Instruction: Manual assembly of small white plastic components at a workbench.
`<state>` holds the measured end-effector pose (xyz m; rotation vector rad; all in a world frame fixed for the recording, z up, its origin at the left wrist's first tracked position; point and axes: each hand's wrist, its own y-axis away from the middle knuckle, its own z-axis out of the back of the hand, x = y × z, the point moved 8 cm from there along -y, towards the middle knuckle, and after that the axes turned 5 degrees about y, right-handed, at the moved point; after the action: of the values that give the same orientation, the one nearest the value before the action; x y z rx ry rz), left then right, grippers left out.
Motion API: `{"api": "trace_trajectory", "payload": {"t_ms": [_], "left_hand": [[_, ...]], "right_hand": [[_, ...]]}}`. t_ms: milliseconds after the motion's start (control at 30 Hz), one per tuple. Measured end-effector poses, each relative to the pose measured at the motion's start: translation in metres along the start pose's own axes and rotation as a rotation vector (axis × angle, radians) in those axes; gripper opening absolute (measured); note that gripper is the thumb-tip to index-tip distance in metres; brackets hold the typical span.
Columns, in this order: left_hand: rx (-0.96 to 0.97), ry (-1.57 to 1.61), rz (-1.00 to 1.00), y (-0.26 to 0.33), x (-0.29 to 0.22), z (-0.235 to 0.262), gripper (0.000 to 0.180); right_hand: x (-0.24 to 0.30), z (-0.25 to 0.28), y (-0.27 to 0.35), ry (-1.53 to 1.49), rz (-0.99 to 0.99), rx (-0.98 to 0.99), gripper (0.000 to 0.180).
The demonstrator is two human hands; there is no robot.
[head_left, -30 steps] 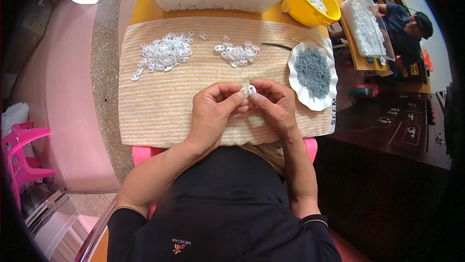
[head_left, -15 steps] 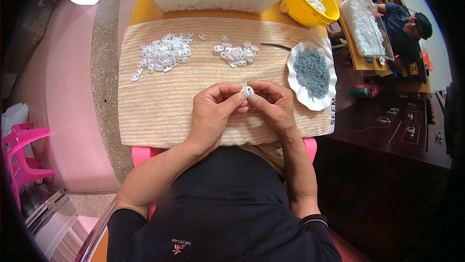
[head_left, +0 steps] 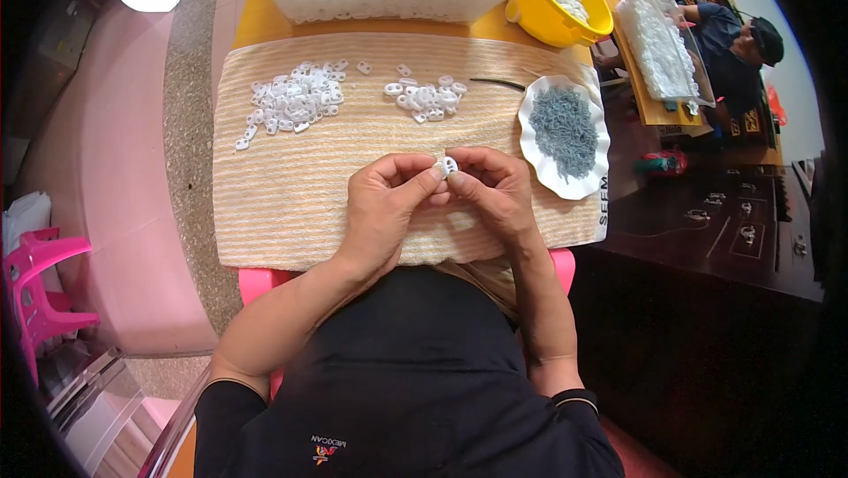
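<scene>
Between the fingertips of both hands is a small white oval plastic piece (head_left: 450, 165) with holes in it. My left hand (head_left: 389, 200) pinches it from the left, thumb and forefinger closed. From the right, my right hand (head_left: 495, 191) grips it with thumb and fingers. Both hands are just above a striped beige cloth (head_left: 291, 186). Beyond them lie a large pile of white plastic pieces (head_left: 296, 96) and a smaller pile of white oval pieces (head_left: 428, 98). A wavy-edged white plate (head_left: 589, 185) at the right holds many small grey-blue parts (head_left: 563, 129).
A clear bin (head_left: 389, 1) full of white pieces stands at the far edge beside a yellow basin (head_left: 552, 23). A thin dark tool (head_left: 497, 82) lies by the plate. Another person (head_left: 733, 45) sits far right behind a white-filled bin (head_left: 658, 45). A pink stool (head_left: 44, 284) is at left.
The view has shifted slightly, and everything on the table sits a little further left. Both hands keep hold of the white piece, which appears turned slightly between the fingertips.
</scene>
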<state>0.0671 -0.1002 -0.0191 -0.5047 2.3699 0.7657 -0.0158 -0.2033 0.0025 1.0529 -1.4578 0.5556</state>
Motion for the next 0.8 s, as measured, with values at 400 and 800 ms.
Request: {"api": "trace_trajectory", "payload": {"t_ms": [400,800], "left_hand": [[0.017,0.047,0.045,0.0,0.003,-0.001,0.016],[0.127,0.105,0.152,-0.001,0.01,-0.009,0.014]], "right_hand": [[-0.007,0.006,-0.002,-0.023,0.032,0.022,0.028],[-0.015,0.014,0.001,-0.143,0.022,0.059,0.027]]}}
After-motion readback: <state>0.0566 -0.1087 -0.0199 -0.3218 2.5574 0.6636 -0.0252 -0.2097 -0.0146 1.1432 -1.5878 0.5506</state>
